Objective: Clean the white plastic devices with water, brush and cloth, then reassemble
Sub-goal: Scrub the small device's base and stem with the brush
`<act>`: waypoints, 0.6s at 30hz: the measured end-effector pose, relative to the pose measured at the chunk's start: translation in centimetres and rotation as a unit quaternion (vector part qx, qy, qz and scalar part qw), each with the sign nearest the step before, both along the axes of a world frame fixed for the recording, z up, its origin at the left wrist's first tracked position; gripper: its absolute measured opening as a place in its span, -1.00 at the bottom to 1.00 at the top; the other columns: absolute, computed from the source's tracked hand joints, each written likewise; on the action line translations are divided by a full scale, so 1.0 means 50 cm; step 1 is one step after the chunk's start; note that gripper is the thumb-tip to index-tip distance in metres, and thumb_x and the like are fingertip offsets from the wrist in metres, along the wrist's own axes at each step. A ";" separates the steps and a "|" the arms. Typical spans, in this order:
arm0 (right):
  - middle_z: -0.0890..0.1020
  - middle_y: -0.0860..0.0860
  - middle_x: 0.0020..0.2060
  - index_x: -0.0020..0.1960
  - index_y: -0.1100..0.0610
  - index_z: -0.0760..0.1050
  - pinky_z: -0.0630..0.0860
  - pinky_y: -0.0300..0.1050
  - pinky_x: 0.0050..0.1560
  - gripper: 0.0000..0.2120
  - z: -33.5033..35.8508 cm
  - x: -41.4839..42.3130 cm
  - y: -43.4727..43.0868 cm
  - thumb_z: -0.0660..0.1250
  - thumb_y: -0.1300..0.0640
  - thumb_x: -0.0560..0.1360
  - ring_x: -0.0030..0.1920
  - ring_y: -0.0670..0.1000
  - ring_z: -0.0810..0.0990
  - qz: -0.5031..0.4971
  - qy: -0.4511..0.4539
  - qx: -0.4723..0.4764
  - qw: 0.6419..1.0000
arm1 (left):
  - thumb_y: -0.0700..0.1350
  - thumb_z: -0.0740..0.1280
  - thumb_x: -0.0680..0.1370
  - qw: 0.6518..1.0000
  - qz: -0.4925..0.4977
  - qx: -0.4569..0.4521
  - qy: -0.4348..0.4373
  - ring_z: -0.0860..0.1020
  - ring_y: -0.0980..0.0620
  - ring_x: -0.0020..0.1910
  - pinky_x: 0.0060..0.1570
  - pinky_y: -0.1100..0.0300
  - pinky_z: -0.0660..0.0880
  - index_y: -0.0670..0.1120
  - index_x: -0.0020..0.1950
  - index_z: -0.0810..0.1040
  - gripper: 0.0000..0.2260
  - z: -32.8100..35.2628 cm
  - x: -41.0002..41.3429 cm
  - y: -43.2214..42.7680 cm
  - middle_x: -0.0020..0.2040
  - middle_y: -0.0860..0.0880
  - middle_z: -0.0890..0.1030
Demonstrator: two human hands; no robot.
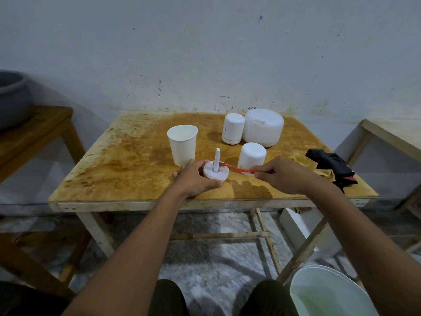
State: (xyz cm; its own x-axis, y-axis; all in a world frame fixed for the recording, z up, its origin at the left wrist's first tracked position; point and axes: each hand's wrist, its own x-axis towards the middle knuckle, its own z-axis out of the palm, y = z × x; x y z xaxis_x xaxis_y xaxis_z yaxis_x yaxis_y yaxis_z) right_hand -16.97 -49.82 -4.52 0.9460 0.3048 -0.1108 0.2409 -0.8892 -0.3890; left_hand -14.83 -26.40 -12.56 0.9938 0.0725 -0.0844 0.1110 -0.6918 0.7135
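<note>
The left hand [196, 176] curls round the near side of the round white base [216, 174], fingers on its rim, pinning it to the table [127, 160]. The right hand [280, 176], right of the base, pinches the red brush [239, 169], whose head lies on the base's top beside the upright stem [216, 159]. I judge short strokes circling the stem work best, with a firm left grip so the base neither spins nor tips. A paper cup [183, 144] stands just behind-left of the base and a white cover [252, 156] just behind-right, so long sweeps risk a knock. The table's front edge lies near, in front of the base, and the open room is to its left
</note>
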 end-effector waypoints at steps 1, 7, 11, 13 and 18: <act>0.66 -0.04 -0.01 0.30 -0.08 0.55 0.33 -0.33 -0.30 -0.73 -0.005 0.004 0.008 0.21 0.05 0.64 -0.22 -0.12 0.49 0.004 -0.014 -0.012 1.000 | 0.25 0.52 0.34 1.000 -0.001 -0.003 0.001 0.21 -0.10 0.48 0.38 -0.08 0.07 0.12 0.49 0.33 -0.22 0.002 -0.001 0.000 0.46 0.03 0.37; 0.60 -0.09 -0.23 0.26 0.00 0.59 0.27 -0.30 -0.39 -0.74 -0.004 -0.009 0.011 0.22 0.08 0.64 -0.34 -0.14 0.44 0.007 -0.043 -0.039 0.998 | 0.23 0.53 0.33 1.000 -0.004 -0.013 -0.006 0.23 -0.09 0.48 0.37 -0.09 0.07 0.15 0.47 0.36 -0.25 0.005 -0.003 0.000 0.45 0.03 0.39; 0.47 -0.27 -0.34 0.25 0.06 0.60 0.26 -0.34 -0.42 -0.74 0.004 -0.011 0.005 0.23 0.09 0.64 -0.39 -0.20 0.44 -0.001 -0.057 -0.050 0.997 | 0.25 0.52 0.32 1.000 -0.005 -0.006 -0.001 0.24 -0.09 0.48 0.39 -0.11 0.05 0.14 0.48 0.36 -0.23 0.003 0.001 -0.001 0.45 0.04 0.40; 0.54 -0.13 -0.29 0.27 0.01 0.59 0.29 -0.27 -0.34 -0.73 -0.011 -0.009 0.022 0.23 0.07 0.63 -0.32 -0.13 0.43 0.007 -0.096 -0.071 0.993 | 0.25 0.52 0.33 1.000 -0.009 -0.006 0.001 0.24 -0.10 0.48 0.38 -0.10 0.06 0.16 0.48 0.36 -0.24 0.005 0.001 0.001 0.45 0.04 0.40; 0.47 -0.09 -0.33 0.13 0.08 0.65 0.21 -0.26 -0.40 -0.77 -0.022 -0.015 0.013 0.24 0.05 0.62 -0.36 -0.12 0.39 0.005 -0.115 -0.083 0.990 | 0.23 0.52 0.33 1.000 -0.007 -0.006 0.001 0.23 -0.09 0.48 0.40 -0.12 0.05 0.16 0.48 0.35 -0.25 0.005 0.001 0.001 0.45 0.04 0.38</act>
